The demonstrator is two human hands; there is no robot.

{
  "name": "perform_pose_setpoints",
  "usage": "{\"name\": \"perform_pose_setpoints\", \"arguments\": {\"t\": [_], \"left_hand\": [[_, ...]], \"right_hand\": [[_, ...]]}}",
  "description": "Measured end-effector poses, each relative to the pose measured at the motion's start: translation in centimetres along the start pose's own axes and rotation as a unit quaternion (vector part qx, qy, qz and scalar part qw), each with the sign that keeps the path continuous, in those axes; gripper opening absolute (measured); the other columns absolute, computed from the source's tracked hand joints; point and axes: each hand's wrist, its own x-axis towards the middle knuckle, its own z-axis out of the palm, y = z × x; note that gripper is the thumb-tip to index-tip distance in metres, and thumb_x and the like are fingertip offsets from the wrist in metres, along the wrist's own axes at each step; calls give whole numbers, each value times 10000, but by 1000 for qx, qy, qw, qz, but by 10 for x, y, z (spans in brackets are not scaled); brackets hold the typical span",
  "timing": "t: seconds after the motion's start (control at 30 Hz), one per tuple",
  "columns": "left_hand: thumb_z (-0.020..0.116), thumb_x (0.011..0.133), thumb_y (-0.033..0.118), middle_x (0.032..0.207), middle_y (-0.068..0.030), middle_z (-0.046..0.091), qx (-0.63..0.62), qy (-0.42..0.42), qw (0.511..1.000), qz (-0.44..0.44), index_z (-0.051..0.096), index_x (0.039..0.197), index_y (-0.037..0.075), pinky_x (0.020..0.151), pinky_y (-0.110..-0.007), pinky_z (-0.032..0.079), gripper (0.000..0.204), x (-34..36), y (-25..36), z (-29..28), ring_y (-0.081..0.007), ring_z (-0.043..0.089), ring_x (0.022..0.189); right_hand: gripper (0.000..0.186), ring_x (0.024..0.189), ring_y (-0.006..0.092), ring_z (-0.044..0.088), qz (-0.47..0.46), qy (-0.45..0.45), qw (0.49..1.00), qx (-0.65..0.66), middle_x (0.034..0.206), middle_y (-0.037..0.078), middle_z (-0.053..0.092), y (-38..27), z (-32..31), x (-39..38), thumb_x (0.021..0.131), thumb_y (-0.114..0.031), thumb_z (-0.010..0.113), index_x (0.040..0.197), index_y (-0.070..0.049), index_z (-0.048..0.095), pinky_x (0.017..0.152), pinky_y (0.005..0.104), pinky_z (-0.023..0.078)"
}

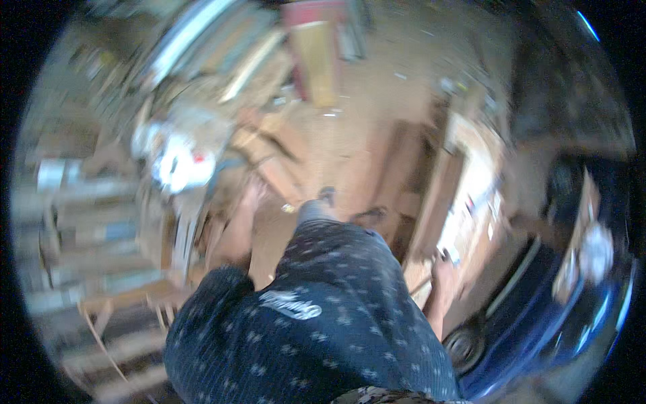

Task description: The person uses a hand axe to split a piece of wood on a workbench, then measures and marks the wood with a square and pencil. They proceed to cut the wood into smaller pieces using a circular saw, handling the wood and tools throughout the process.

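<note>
Dark and silvery, a small object (pixel 450 256) of indistinct shape is at the fingers of the right hand (pixel 443 275), beside the near end of the bench. The fingers appear curled, but blur prevents confirmation of a grip; the object cannot be identified. The left hand (pixel 254 192) is well apart from it, just beside a flat brown wooden board (pixel 279 176). Whether this hand is open, closed or touching the board cannot be told.

Ahead of the right hand extends a long wooden workbench with a pale top (pixel 483 143), bearing small loose items. To the left of the left hand is a bright white heap with a red spot (pixel 183 167). Farther ahead of the left hand stands a yellow panel with red edges (pixel 316 64). To the right of the right hand is a dark blue vehicle (pixel 521 323).

Work status, by judgement: in progress. The board near the left hand appears separate, and the bench items appear unassembled. No completed piece can be distinguished; the remaining operations cannot be determined.
</note>
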Motion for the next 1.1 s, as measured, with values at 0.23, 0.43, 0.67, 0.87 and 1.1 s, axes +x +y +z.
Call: {"name": "perform_pose_setpoints", "arguments": {"t": [0.23,0.43,0.67,0.87,1.1], "left_hand": [[477,1035,478,807,-1,567,183,-164,956,-160,568,1034,148,551,-308,460,342,-7,-79,56,-133,558,666],[510,1030,345,877,-14,582,327,-179,926,-65,556,1167,130,554,-297,454,259,-37,-5,106,-140,572,677],[564,1006,414,1051,-58,639,443,-113,885,87,603,1261,81,671,-329,490,421,-123,41,260,-153,596,821],[473,966,670,1382,-145,577,393,-363,837,-114,431,1470,34,1044,-467,473,813,-252,-40,467,-292,595,1215],[415,1017,586,1341,-94,602,125,-410,895,-122,484,1435,95,986,-469,533,648,-307,-84,501,-287,606,1184]], "right_hand": [[773,1124,445,628,16,123,988,90,1281,336,594,40,22,3,803,-403,791,1363,61,529,966,488,500],[907,1196,472,529,60,143,988,-1,1282,326,537,55,50,14,752,-423,833,1417,30,413,1035,504,440],[589,1052,411,622,7,83,995,53,1123,255,620,56,23,34,745,-339,814,1142,32,588,931,475,519],[534,901,362,682,-107,29,986,122,997,260,669,-33,-79,28,816,-416,716,1040,66,661,809,452,565],[454,933,373,704,-77,-60,942,320,964,244,714,2,-85,150,891,-371,652,1178,-21,672,840,450,547]]}}
